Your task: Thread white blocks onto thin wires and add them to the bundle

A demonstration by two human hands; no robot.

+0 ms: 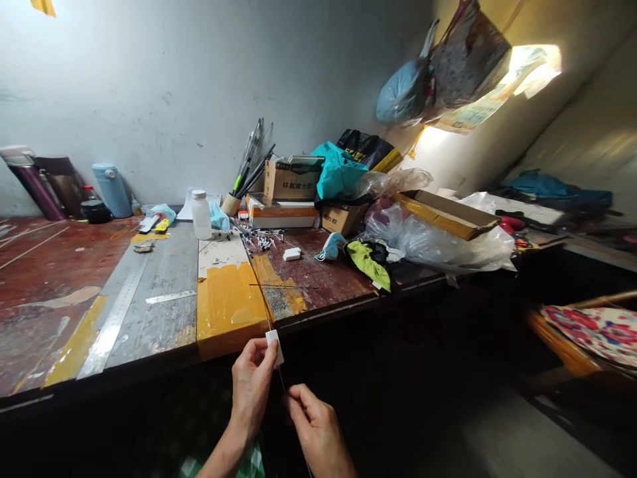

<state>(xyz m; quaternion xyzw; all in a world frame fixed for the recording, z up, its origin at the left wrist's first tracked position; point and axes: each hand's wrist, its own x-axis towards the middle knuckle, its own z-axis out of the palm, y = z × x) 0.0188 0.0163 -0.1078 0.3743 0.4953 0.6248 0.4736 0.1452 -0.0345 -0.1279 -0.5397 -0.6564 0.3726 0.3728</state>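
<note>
Left grip: my left grip (251, 378) pinches a white block (275, 349) between thumb and fingers.
Right grip: my right grip (318, 425) is nearer than the block and a little right; its thumb and forefinger pinch a thin rod (282, 380).
Block and rod: both are at the near edge of the tabletop (343, 275), the rod showing beyond the block's far and near ends; I cannot tell whether it passes through.
Beyond my grips: brown tape (231, 302) covers a strip of the surface, and a dark rod (283, 286) lies across its right side.
Farther right: a second white block (292, 254) lies near small black-and-white pieces (263, 240), left of a blue mask (330, 247).
Left: a metal ruler (117, 315) lies flat; farther off, a white bottle (202, 216) stands upright.
</note>
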